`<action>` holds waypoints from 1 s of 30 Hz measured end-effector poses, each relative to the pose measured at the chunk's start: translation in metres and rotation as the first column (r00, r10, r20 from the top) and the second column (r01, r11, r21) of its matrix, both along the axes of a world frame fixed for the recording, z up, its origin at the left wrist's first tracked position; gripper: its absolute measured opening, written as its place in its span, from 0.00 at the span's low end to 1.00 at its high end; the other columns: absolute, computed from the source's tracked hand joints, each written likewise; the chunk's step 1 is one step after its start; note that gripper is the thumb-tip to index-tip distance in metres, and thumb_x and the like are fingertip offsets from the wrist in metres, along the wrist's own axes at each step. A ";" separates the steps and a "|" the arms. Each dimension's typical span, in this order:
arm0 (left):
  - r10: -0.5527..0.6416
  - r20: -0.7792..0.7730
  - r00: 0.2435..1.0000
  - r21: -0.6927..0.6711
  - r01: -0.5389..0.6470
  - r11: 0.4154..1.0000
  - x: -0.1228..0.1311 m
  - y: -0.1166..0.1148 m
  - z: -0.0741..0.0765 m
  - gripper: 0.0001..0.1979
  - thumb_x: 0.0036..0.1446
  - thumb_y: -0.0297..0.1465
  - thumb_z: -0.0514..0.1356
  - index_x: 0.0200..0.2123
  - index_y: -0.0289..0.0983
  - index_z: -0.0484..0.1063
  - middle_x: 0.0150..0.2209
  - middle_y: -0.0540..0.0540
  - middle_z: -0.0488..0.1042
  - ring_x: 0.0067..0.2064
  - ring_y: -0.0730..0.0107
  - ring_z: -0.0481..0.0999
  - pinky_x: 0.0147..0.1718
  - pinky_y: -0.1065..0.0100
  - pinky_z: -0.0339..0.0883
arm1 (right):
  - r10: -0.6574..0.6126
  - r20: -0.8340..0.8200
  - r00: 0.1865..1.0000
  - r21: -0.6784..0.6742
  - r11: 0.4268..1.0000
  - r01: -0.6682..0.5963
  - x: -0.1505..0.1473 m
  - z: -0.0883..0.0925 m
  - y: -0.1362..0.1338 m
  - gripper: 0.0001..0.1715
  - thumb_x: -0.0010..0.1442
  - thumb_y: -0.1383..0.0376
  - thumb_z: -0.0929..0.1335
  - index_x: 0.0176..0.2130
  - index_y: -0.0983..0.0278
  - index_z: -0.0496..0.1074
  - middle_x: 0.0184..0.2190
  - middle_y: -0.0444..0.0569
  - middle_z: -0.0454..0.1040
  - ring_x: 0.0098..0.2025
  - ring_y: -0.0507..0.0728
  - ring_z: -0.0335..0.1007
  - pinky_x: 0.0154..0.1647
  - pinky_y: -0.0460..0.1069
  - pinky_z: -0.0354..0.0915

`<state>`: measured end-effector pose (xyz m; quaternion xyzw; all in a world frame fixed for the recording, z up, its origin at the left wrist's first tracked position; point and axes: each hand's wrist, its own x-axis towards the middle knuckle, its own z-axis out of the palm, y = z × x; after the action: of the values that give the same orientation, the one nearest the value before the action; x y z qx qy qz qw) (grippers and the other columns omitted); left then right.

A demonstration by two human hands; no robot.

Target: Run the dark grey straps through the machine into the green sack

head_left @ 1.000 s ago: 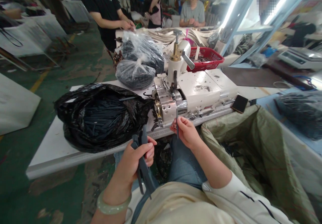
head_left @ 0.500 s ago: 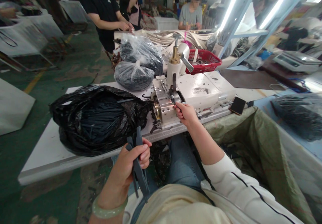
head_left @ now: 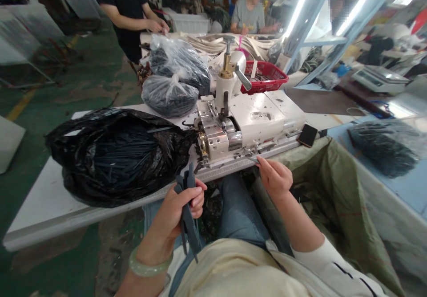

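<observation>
Head view: left hand [head_left: 187,205] full of dark strips [head_left: 191,230], right hand [head_left: 276,176] pinching one thin strip [head_left: 253,159]

I have the left hand closed around the dark strips, gripping them partway along; their upper ends stick up near the front edge of the tabletop [head_left: 36,210] and their lower ends hang below the hand. A pale green bracelet [head_left: 150,266] circles that wrist. Over on the right, the other hand is closed in a pinch on the thin strip, its free tip pointing left, just in front of the white machine [head_left: 256,123]. From my feed I cannot tell whether that tip touches anything.

To the machine's left, I see a black bag [head_left: 83,185] lying open on the tabletop, dark strips piled inside. Behind it sit clear bags [head_left: 170,94] with dark contents, and a red basket [head_left: 273,85] is behind the machine. A phone [head_left: 307,135] rests near the machine's right end; a green sack [head_left: 347,185] gapes beside the right forearm. Farther off, I can make out one person in a black top [head_left: 120,3] and another in a grey top [head_left: 248,14].
</observation>
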<state>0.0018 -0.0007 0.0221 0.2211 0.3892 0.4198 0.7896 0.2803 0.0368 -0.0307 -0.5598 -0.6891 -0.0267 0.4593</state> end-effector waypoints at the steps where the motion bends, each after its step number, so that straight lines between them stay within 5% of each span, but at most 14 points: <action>1: -0.010 0.001 1.000 0.002 0.010 1.000 0.002 0.000 0.000 0.05 0.49 0.28 0.64 0.30 0.33 0.72 0.16 0.55 0.59 0.16 0.84 0.54 0.15 0.79 0.48 | 0.050 0.043 0.998 0.028 0.998 -0.051 0.000 0.000 -0.005 0.11 0.58 0.62 0.69 0.41 0.55 0.79 0.31 0.50 0.78 0.32 0.55 0.73 0.37 0.48 0.67; 13: 0.003 -0.011 1.000 0.022 -0.003 1.000 -0.002 -0.010 0.004 0.05 0.49 0.29 0.64 0.30 0.33 0.72 0.15 0.55 0.60 0.16 0.83 0.55 0.14 0.79 0.48 | 0.107 0.234 0.966 0.380 0.905 -0.192 -0.021 0.004 -0.009 0.20 0.56 0.73 0.70 0.47 0.57 0.76 0.31 0.47 0.76 0.30 0.53 0.72 0.34 0.46 0.67; 16: 0.001 -0.008 1.000 0.020 -0.001 1.000 -0.001 -0.010 0.006 0.05 0.49 0.28 0.64 0.30 0.33 0.72 0.15 0.55 0.60 0.16 0.84 0.55 0.14 0.79 0.48 | 0.166 0.126 0.978 0.303 0.933 -0.197 -0.028 0.005 -0.009 0.14 0.57 0.71 0.69 0.44 0.58 0.77 0.31 0.48 0.77 0.32 0.54 0.73 0.35 0.47 0.67; 19: -0.002 -0.006 1.000 0.020 0.002 1.000 0.001 -0.010 0.007 0.05 0.49 0.29 0.64 0.30 0.33 0.72 0.16 0.55 0.60 0.16 0.84 0.54 0.14 0.79 0.48 | 0.168 -0.227 0.959 -0.017 0.984 -0.177 -0.043 0.009 0.004 0.08 0.59 0.64 0.68 0.35 0.63 0.78 0.26 0.48 0.75 0.28 0.53 0.71 0.30 0.47 0.66; 22: 0.010 -0.020 1.000 0.020 -0.009 1.000 0.004 -0.010 0.008 0.05 0.49 0.29 0.64 0.30 0.33 0.72 0.15 0.55 0.59 0.16 0.84 0.54 0.15 0.79 0.47 | 0.010 -0.692 0.722 -0.368 0.855 -0.365 -0.062 0.014 0.035 0.18 0.58 0.55 0.67 0.25 0.65 0.73 0.13 0.41 0.63 0.14 0.48 0.56 0.14 0.44 0.52; 25: 0.028 -0.041 0.999 0.010 -0.027 1.000 0.003 -0.011 0.010 0.05 0.49 0.29 0.64 0.30 0.33 0.72 0.15 0.56 0.59 0.16 0.84 0.53 0.15 0.78 0.47 | -0.165 -0.900 0.403 -0.391 0.714 -0.581 -0.076 0.019 0.070 0.21 0.50 0.52 0.70 0.21 0.66 0.67 0.10 0.37 0.56 0.10 0.44 0.44 0.10 0.42 0.39; 27: 0.044 -0.049 0.998 0.009 -0.044 0.999 0.000 -0.012 0.012 0.05 0.49 0.29 0.64 0.30 0.33 0.72 0.15 0.56 0.59 0.17 0.84 0.52 0.15 0.78 0.47 | -0.206 -0.923 0.325 -0.373 0.684 -0.627 -0.082 0.021 0.088 0.21 0.46 0.53 0.72 0.19 0.66 0.66 0.09 0.37 0.56 0.10 0.44 0.44 0.10 0.42 0.37; 30: 0.079 -0.056 0.995 0.021 -0.078 0.997 -0.006 -0.012 0.013 0.06 0.48 0.29 0.65 0.30 0.33 0.72 0.15 0.56 0.58 0.17 0.84 0.52 0.15 0.78 0.45 | -0.226 -0.923 0.310 -0.377 0.686 -0.622 -0.091 0.021 0.104 0.19 0.45 0.55 0.72 0.19 0.66 0.66 0.08 0.37 0.57 0.09 0.43 0.44 0.09 0.42 0.37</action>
<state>-0.0045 -0.0127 0.0347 0.2249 0.4159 0.4476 0.7590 0.1898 0.1405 -0.0097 -0.4936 -0.3202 0.6196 0.5195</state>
